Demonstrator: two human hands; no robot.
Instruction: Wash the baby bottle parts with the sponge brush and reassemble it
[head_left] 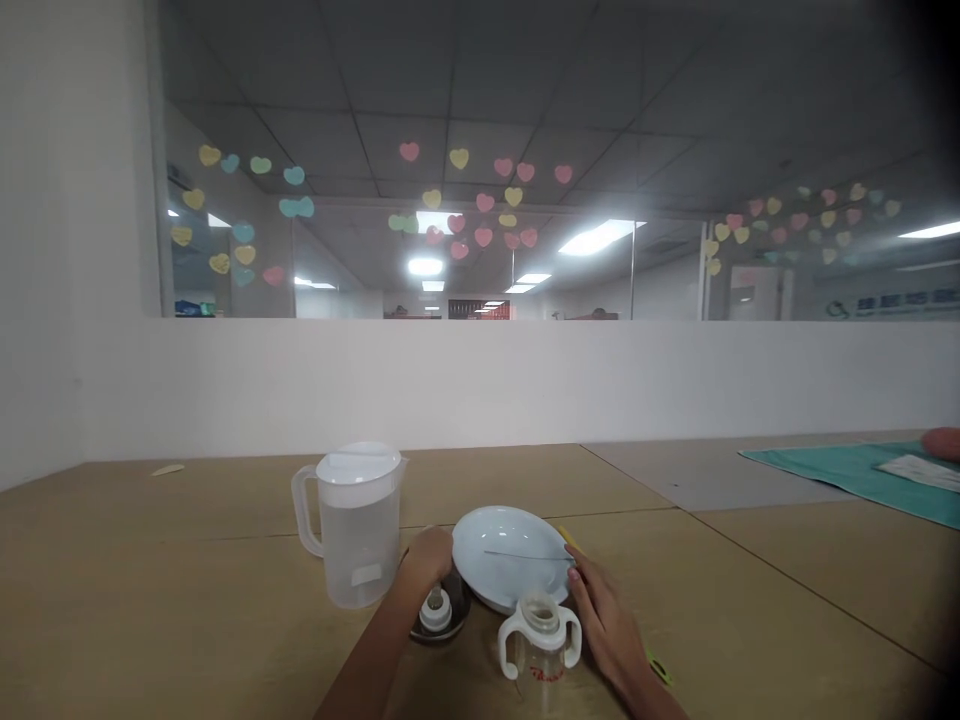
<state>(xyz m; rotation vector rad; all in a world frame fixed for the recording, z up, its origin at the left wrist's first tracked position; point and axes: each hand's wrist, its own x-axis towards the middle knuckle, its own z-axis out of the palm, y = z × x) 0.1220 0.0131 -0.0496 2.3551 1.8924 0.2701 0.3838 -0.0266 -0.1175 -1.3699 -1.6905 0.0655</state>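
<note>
My left hand is curled over the far rim of a small dark dish that holds a white bottle teat. My right hand rests flat on the table with fingers stretched out, its tips touching the right edge of a pale blue plate. A clear baby bottle with two white handles stands upright between my hands, just in front of the plate. A thin stick lies across the plate.
A translucent lidded water jug stands left of my left hand. A teal cloth with paper on it lies far right. A low white partition runs behind the wooden table. A yellow-green item lies beside my right wrist.
</note>
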